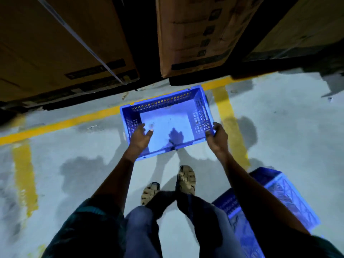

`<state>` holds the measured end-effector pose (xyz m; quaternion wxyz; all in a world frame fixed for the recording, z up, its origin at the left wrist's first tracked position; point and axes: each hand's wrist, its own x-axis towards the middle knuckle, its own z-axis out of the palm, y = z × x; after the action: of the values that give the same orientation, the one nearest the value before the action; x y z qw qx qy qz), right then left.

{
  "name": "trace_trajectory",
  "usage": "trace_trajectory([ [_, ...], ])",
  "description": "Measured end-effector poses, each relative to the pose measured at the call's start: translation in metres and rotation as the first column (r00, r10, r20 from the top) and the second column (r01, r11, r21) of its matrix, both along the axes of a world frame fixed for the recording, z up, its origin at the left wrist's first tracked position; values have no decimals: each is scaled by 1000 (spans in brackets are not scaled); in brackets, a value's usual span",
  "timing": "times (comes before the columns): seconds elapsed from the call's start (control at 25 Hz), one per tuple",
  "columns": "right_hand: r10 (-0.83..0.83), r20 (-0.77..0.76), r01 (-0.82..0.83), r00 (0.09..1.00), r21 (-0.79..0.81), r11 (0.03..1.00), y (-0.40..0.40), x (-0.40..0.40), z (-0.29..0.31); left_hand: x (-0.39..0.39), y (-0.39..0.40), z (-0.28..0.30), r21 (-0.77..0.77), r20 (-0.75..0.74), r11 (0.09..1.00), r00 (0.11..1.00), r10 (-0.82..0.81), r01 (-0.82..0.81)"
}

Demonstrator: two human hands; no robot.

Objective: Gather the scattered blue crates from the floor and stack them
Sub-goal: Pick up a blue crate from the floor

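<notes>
An empty blue crate (165, 101) with slotted walls sits open side up in front of me, over the grey floor near a yellow line. My right hand (217, 138) grips its near right corner, fingers wrapped over the rim. At the crate's left wall is my left hand (140, 136), fingers spread and thumb apart, not closed on the rim. A second blue crate (290, 194) lies on the floor at the lower right, partly hidden behind my right arm.
Large cardboard boxes (61, 43) (201, 34) on dark bases stand close behind the crate, with a dark gap between them. Yellow floor lines (61, 123) (229, 116) mark bays. My sandalled feet (186, 179) stand just behind the crate.
</notes>
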<state>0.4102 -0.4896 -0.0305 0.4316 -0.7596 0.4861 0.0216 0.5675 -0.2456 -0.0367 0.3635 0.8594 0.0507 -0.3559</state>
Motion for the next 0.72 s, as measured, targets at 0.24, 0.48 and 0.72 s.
trace_trajectory([
  [0.24,-214,-17,214,977,24,976,91,-106,134,-108,-2,149,-156,-67,909,914,-400,387],
  [0.48,-516,40,516,856,6,857,186,-235,250,-199,27,266,-272,-17,715,739,-673,644],
  [0.72,-750,87,750,656,37,660,221,-364,267,-280,14,302,-250,38,601,628,-777,759],
])
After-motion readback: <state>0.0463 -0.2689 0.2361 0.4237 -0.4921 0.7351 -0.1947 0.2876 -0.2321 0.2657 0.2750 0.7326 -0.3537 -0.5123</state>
